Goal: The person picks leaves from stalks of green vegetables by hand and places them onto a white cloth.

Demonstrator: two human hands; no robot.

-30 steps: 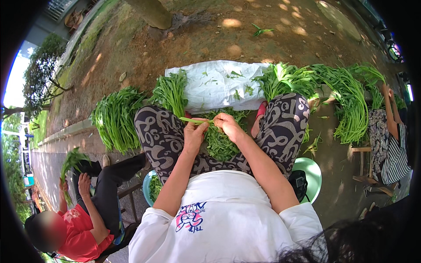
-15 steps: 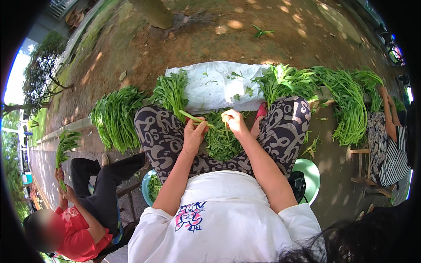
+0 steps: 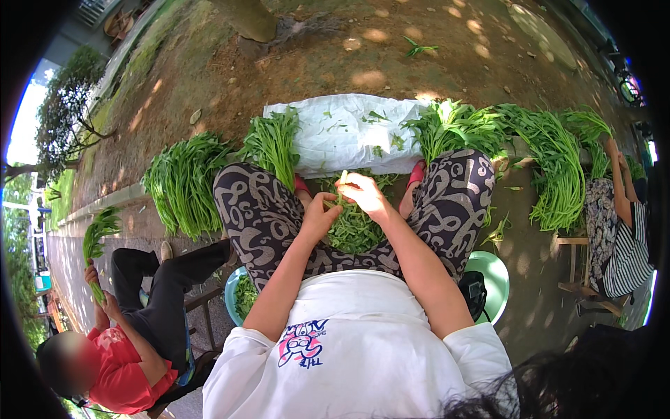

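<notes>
Item: pale green stem (image 3: 341,187), held upright between both hands above the lap, directly over the heap of trimmed greens (image 3: 354,227) lying between the patterned-trousered knees. Left hand (image 3: 319,218): closed low on the stem, fingers curled. Right hand (image 3: 363,193): pinched shut on the stem near its top. Change noted against the frame half a second before: the stem was then held slanting out to the left with the hands apart; the hands are now drawn together and the stem is stood nearly vertical. Flanking the seat: a teal basin (image 3: 236,297) holding greens at the left hip, partly hidden by the thigh, and a light green basin (image 3: 494,279) at the right hip, partly covered by a dark object whose kind cannot be told. Beyond the knees: a white sack (image 3: 342,136) spread on bare earth, scattered with leaf scraps. Bundles recorded: one bunch of long-stemmed greens (image 3: 273,143) overlapping the sack's left edge, a larger pile (image 3: 183,183) further left, a leafy bunch (image 3: 453,127) at the sack's right edge, and a long heap (image 3: 555,164) beyond it. Other persons: a seated person in red (image 3: 122,370) at lower left, a bunch of greens (image 3: 98,234) raised in one hand; a person in striped cloth (image 3: 624,244) at right on a wooden stool (image 3: 581,269). Farthest: a stray sprig (image 3: 419,49) on dappled dirt.
</notes>
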